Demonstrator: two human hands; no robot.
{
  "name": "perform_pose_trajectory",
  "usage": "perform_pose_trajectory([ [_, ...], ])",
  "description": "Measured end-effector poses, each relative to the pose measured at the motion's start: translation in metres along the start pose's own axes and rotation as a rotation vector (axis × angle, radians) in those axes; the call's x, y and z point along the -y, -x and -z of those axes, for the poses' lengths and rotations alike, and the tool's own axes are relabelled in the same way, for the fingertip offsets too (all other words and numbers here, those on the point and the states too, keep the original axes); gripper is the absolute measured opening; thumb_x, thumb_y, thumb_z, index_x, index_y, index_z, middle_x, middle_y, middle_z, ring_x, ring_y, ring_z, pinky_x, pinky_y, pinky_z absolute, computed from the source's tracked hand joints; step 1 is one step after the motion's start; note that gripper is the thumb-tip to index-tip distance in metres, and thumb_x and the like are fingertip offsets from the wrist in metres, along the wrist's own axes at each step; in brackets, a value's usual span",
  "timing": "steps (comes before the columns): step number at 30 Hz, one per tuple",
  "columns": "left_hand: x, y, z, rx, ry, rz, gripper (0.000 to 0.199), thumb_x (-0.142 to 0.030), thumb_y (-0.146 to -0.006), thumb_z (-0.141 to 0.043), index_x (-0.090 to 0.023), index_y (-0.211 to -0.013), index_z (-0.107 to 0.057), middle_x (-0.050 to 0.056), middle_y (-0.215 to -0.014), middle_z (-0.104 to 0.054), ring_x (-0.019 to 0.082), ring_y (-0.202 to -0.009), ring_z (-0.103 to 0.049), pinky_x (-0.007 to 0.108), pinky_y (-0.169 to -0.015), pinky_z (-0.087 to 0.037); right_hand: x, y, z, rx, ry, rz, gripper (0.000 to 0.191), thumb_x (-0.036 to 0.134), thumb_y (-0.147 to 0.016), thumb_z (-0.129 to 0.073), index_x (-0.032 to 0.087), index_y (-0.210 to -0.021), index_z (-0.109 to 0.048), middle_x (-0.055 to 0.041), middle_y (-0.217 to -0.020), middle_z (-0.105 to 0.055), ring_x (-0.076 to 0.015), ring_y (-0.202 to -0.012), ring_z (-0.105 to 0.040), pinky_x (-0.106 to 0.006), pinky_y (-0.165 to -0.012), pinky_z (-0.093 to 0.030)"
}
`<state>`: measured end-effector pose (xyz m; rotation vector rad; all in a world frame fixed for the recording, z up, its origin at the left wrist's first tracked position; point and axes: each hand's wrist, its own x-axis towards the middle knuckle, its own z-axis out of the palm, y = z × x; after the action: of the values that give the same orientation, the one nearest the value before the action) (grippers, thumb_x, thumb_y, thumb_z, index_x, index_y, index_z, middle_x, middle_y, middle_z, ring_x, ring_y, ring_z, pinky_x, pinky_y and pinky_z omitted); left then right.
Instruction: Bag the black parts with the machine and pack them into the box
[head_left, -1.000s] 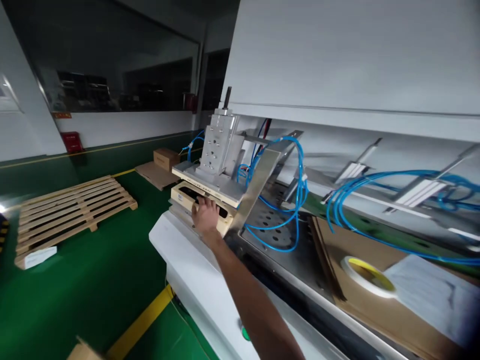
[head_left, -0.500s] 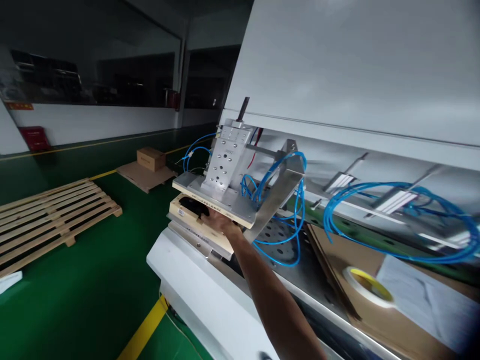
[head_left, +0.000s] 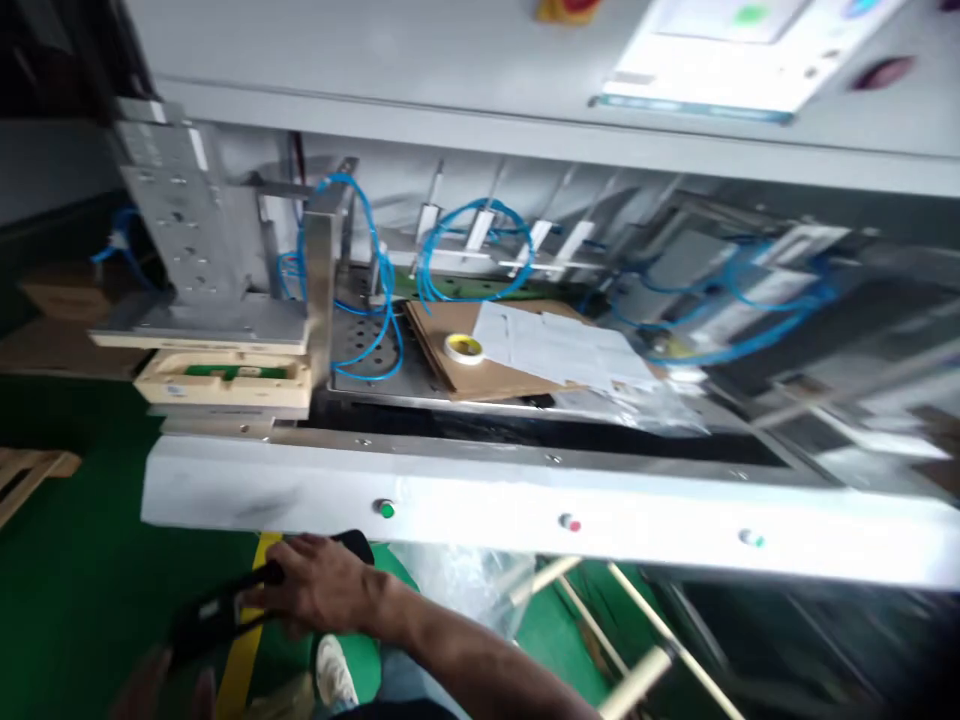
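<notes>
My right hand (head_left: 319, 585) is closed around a long black part (head_left: 214, 612) with a rounded end, below the machine's front panel. The part is blurred, so its exact kind does not show. At the bottom left edge, my left hand (head_left: 161, 685) is smeared by motion, close to the part's lower end; I cannot tell whether it touches. Above them, a cream fixture block (head_left: 225, 380) has a recess with green showing inside. A metal press plate (head_left: 202, 322) sits over the block with a gap between.
The white front panel (head_left: 465, 500) carries green and red buttons. Blue air hoses (head_left: 390, 330) loop behind. Cardboard (head_left: 450, 378), a tape roll (head_left: 465, 348) and paper sheets (head_left: 555, 345) lie on the machine bed. A wooden pallet (head_left: 30, 475) is on the floor at left.
My right hand has drawn back out of the gap above the fixture block, bringing the black part down in front of the machine. My left hand has come into view. The view has swung right.
</notes>
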<state>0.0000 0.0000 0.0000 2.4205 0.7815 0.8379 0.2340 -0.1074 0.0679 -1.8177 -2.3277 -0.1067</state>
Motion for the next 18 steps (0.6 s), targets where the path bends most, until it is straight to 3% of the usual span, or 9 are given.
perform_pose_trajectory([
  [3,-0.017,-0.018,-0.022,0.1,0.024,-0.304,0.071,-0.043,-0.096,-0.064,-0.038,-0.163,-0.041,0.014,-0.131,-0.072,0.039,-0.114,-0.072,0.058,-0.087,-0.064,0.021,0.066,0.015,-0.024,-0.028,-0.082,0.043,0.052,-0.101,-0.063,0.035,-0.141,-0.064,-0.0069,-0.116,-0.064,-0.0179,-0.083,-0.06,-0.032,-0.074,-0.053],
  [5,-0.041,-0.031,-0.041,0.223,0.042,-0.549,0.071,-0.048,-0.1,-0.061,-0.033,-0.165,-0.036,0.013,-0.128,-0.073,0.035,-0.11,-0.074,0.05,-0.086,-0.066,0.022,0.101,0.037,-0.05,-0.005,-0.158,0.045,0.052,-0.099,-0.065,0.032,-0.14,-0.065,-0.0081,-0.115,-0.067,-0.0197,-0.086,-0.062,-0.034,-0.075,-0.053],
  [7,-0.071,-0.044,-0.061,0.273,0.052,-0.687,0.068,-0.049,-0.104,-0.057,-0.028,-0.165,-0.036,0.013,-0.123,-0.075,0.031,-0.105,-0.075,0.043,-0.084,-0.065,0.018,0.129,0.059,-0.097,0.035,-0.249,0.047,0.049,-0.098,-0.067,0.029,-0.14,-0.065,-0.01,-0.118,-0.069,-0.0227,-0.096,-0.065,-0.037,-0.083,-0.055],
  [11,-0.128,-0.081,-0.097,0.207,0.049,-0.746,0.06,-0.047,-0.107,-0.056,-0.023,-0.16,-0.041,0.013,-0.116,-0.075,0.03,-0.1,-0.074,0.04,-0.085,-0.059,0.013,0.184,0.076,-0.369,0.156,-0.538,0.034,0.028,-0.1,-0.066,0.026,-0.133,-0.069,-0.0107,-0.128,-0.071,-0.0252,-0.128,-0.061,-0.042,-0.104,-0.051],
  [14,-0.162,-0.116,-0.122,0.168,0.048,-0.72,0.054,-0.048,-0.107,-0.057,-0.02,-0.152,-0.048,0.014,-0.118,-0.074,0.031,-0.102,-0.072,0.042,-0.087,-0.057,0.006,0.225,0.064,-0.581,0.255,-0.842,0.019,0.02,-0.102,-0.064,0.024,-0.118,-0.073,-0.0084,-0.111,-0.075,-0.0221,-0.11,-0.066,-0.039,-0.094,-0.052],
  [18,-0.196,-0.152,-0.154,0.251,0.082,-0.743,0.046,-0.046,-0.107,-0.056,-0.02,-0.145,-0.054,0.014,-0.124,-0.07,0.033,-0.111,-0.069,0.044,-0.092,-0.056,-0.012,0.271,0.035,-0.549,0.289,-0.983,0.017,0.02,-0.104,-0.062,0.023,-0.115,-0.075,-0.0079,-0.107,-0.076,-0.0225,-0.106,-0.066,-0.038,-0.091,-0.051],
])
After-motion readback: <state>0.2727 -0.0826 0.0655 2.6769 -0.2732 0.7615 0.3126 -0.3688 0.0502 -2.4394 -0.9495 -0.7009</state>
